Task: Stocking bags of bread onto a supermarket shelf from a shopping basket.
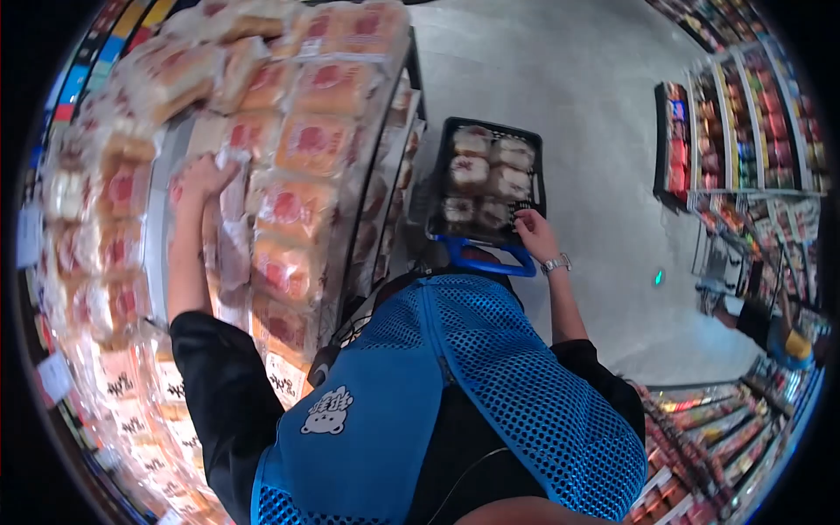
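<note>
On the left, my left hand (pixel 207 176) is on the bread display, among bread loaves (pixel 289 203) in clear wrap with red round prints. It touches a wrapped pack (pixel 233 197) there; blur hides whether the fingers grip it. My right hand (pixel 537 231) hangs over the front right corner of a black plastic crate (pixel 539 177), its fingers loosely bent and nothing seen in them. Several round, pale wrapped buns (pixel 469 169) lie in the crate in two columns. A blue handle (pixel 489 264) sticks out from the crate's near end, just below that hand.
The display's dark edge (pixel 367 197) runs close to my left side, with lower shelves of packs (pixel 400 157) under it. Grey floor (pixel 590 118) stretches beyond the crate. Stocked shelves (pixel 748 125) stand at the right, and another person (pixel 774 328) is near them.
</note>
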A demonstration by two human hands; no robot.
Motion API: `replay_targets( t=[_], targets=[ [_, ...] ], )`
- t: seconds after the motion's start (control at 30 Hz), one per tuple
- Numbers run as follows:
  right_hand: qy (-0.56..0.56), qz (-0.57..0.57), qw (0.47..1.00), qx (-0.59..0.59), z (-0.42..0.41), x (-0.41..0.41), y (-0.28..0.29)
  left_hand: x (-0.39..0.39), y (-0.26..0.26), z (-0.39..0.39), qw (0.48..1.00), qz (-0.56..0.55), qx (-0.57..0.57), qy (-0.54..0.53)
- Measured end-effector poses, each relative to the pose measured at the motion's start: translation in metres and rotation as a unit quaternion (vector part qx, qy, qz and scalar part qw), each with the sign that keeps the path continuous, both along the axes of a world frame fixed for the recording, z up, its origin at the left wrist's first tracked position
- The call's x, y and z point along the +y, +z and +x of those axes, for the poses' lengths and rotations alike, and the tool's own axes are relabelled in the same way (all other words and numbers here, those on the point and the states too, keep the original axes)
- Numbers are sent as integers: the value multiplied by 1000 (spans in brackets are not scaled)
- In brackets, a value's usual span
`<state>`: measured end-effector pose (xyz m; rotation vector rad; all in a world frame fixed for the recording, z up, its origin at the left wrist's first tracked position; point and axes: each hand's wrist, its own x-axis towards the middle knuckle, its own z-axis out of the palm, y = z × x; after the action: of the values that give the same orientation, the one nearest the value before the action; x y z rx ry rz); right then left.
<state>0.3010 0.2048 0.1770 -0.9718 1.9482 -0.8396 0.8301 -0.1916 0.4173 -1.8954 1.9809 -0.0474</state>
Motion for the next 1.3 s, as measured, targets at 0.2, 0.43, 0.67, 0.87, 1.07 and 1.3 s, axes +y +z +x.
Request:
replay_targets(
  t=[0.2,0.43,0.67,0.87,1.07,1.3],
  targets=[
    [-36,98,992,77,-42,31,-65,63,-30,-80,924,-253,91,-272],
    [131,273,913,272,-97,-62,-199,225,-52,-194,912,41,306,-269],
    [194,392,846,304,-128,-118,-317,293,-105,-189,936,156,299,-100],
    [322,318,840,298,-146,-86,-294,297,-115,-194,925,149,336,-99],
    [398,150,892,155,-136,-110,-21,256,-111,-210,887,139,416,-142],
    [444,-140,881,-86,-68,-103,312,210,-30,-308,635,233,629,-383]
  ],
)
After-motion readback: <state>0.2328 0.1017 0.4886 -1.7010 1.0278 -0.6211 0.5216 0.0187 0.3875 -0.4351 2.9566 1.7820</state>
